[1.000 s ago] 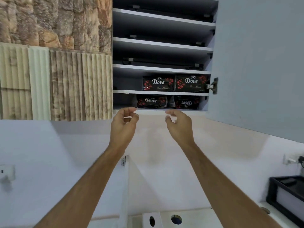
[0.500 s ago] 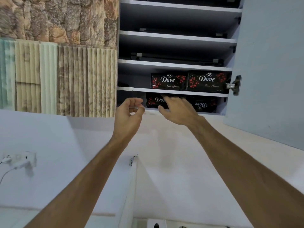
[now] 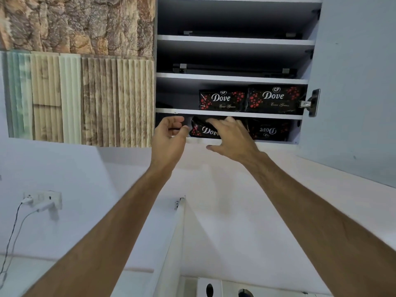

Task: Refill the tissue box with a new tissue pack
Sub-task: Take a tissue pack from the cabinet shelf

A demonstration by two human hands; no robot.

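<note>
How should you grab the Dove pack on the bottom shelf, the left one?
Take the left Dove pack from the front, fingers over its top edge and thumb beneath, as the right hand is placed. It lies flat facing outward, with the shelf close above, so sliding it out suits best.

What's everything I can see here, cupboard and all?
Tissue packs: four, black with red dots, two on each of the two lowest shelves.
Cupboard: one, grey, door open at right.
Flat dark items: at least two, upper shelves; can't identify.
Textured panels: stone and wood look, left of cupboard.
Wall socket: white, charger plugged in.
Right hand: on lower-left pack.
Left hand: beside it, curled, empty.
</note>
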